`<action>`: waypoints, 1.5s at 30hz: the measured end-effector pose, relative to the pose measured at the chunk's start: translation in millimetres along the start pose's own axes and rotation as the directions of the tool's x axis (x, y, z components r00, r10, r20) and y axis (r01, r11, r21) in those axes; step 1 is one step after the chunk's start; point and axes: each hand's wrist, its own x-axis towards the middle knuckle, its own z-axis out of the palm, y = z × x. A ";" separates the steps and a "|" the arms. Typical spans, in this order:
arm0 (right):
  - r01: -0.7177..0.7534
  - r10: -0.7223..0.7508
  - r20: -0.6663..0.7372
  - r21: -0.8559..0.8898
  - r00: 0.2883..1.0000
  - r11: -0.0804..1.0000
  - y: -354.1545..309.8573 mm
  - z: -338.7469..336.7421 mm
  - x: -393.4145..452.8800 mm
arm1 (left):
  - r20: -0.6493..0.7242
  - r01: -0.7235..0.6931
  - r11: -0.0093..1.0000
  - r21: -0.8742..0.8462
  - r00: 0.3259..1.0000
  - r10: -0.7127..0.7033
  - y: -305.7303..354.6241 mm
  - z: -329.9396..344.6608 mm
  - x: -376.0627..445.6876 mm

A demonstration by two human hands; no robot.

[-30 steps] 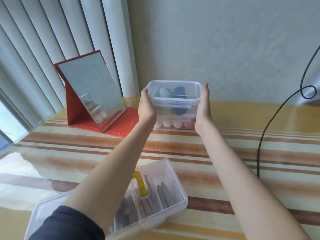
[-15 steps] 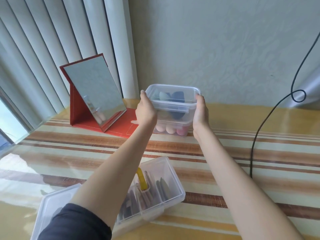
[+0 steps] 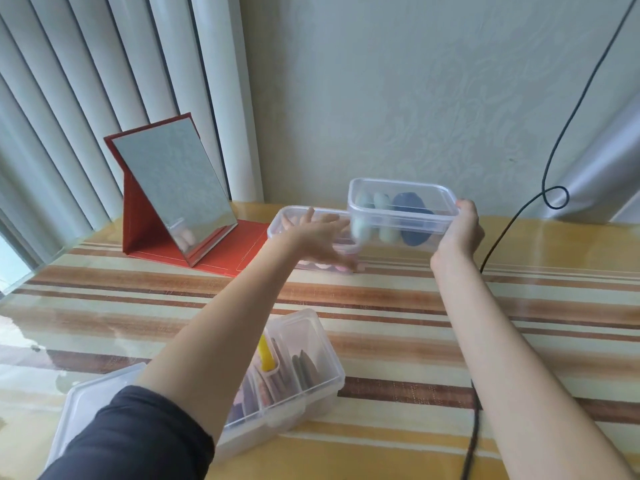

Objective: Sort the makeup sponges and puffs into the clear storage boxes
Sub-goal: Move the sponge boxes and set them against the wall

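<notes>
Your right hand (image 3: 462, 230) grips the upper clear box (image 3: 401, 211) of green and blue sponges; your left hand (image 3: 320, 237), fingers spread, touches the lower box (image 3: 294, 220) on the surface (image 3: 398, 306).

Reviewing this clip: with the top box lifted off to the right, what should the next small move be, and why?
Probably set the upper box down on bare table to the right. The right hand alone holds it in the air, beside the lower box of pink sponges, while the left hand is open over that lower box.
</notes>
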 end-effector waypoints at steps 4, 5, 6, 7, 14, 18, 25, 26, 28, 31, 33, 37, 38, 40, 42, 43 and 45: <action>-0.006 0.006 0.011 -0.006 1.000 1.000 1.4 -4.9 1.2 | -0.056 -0.017 0.999 0.040 0.998 0.019 -13.2 10.6 1.7; -0.004 0.004 0.005 0.001 1.000 1.000 1.6 -7.1 2.9 | -0.071 -0.007 0.999 0.038 0.997 0.009 -11.6 10.4 2.6; -0.003 0.003 -0.004 0.012 1.000 1.000 2.0 -10.3 5.2 | -0.085 0.011 0.999 0.039 0.996 -0.008 -11.5 11.1 4.0; 0.002 -0.002 -0.014 0.022 1.000 1.000 2.5 -13.9 7.5 | -0.106 0.035 0.998 0.049 0.994 -0.030 -12.9 12.2 5.3; 0.037 -0.033 0.028 -0.131 0.999 0.991 25.3 -17.9 16.4 | -0.176 0.096 0.994 0.057 0.981 -0.084 -21.0 18.5 12.0; 0.004 0.010 0.055 -0.249 0.998 0.968 39.0 -19.4 30.5 | -0.186 0.088 0.991 0.096 0.980 -0.069 -19.8 21.8 14.8; 0.194 -0.168 0.120 -0.258 0.978 0.946 36.9 -6.9 37.8 | -0.234 0.082 0.980 0.181 0.972 -0.038 -16.1 27.0 25.0; 0.205 -0.183 0.107 -0.258 0.977 0.944 38.3 -7.7 39.2 | -0.237 0.081 0.979 0.186 0.971 -0.035 -16.8 27.1 25.6; 0.229 -0.215 0.079 -0.279 0.973 0.933 39.6 -9.6 41.2 | -0.239 0.074 0.979 0.191 0.971 -0.027 -17.7 26.9 26.0; 0.245 -0.242 0.048 -0.303 0.969 0.921 39.6 -8.2 46.9 | -0.233 0.072 0.977 0.201 0.972 -0.023 -17.9 25.8 26.8; 0.250 -0.253 0.032 -0.323 0.967 0.913 39.0 -6.8 49.7 | -0.231 0.071 0.977 0.200 0.973 -0.023 -18.0 24.9 28.9; 0.286 -0.294 0.049 -0.425 0.955 0.859 38.9 -2.2 54.0 | -0.228 0.052 0.979 0.196 0.974 -0.006 -19.4 26.0 32.8; 0.289 -0.306 0.041 -0.466 0.951 0.836 40.6 0.8 54.5 | -0.230 0.044 0.982 0.185 0.973 0.000 -19.6 26.1 32.8; 0.366 -0.447 0.051 -0.658 0.893 0.658 46.1 3.8 48.6 | -0.242 0.026 0.986 0.167 0.970 0.015 -17.8 27.5 32.1; 0.575 -0.621 0.303 -0.762 0.723 0.298 56.6 3.7 33.9 | -0.251 0.021 0.984 0.179 0.968 0.025 -13.1 28.2 30.7; 0.674 -0.616 0.478 -0.729 0.626 0.118 63.1 4.5 24.2 | -0.250 0.018 0.982 0.188 0.968 0.030 -9.8 28.3 30.3; 0.759 -0.461 0.718 -0.637 0.521 -0.136 75.4 7.4 6.6 | -0.223 0.003 0.983 0.183 0.974 0.038 -3.8 26.8 31.1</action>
